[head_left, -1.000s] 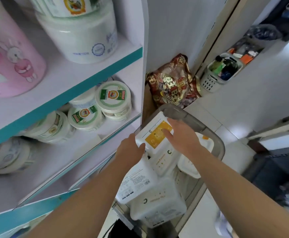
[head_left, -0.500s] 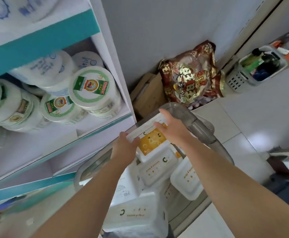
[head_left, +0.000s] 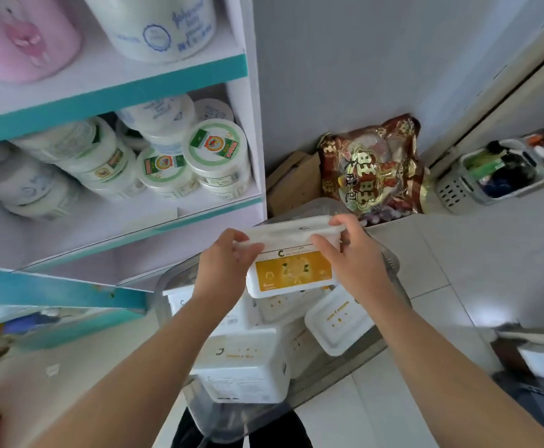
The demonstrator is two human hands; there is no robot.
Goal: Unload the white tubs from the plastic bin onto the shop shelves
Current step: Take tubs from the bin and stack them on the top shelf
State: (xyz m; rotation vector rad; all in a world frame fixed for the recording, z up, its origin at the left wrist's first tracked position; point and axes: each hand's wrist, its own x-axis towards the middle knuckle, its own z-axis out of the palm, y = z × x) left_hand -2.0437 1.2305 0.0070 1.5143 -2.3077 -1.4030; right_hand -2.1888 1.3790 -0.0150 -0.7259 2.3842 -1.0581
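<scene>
Above the plastic bin (head_left: 231, 418), the yellow-labelled white tub (head_left: 291, 270) is held with its long axis left-right. Left hand (head_left: 223, 270) and right hand (head_left: 354, 263) each grip one end at the lid rim. Shop shelves (head_left: 70, 227) lie up-left, on the left hand's side. More white tubs (head_left: 241, 367) sit in the bin.

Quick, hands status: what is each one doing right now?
Left hand: grips the left end of the white tub.
Right hand: grips the same tub's right end.
</scene>
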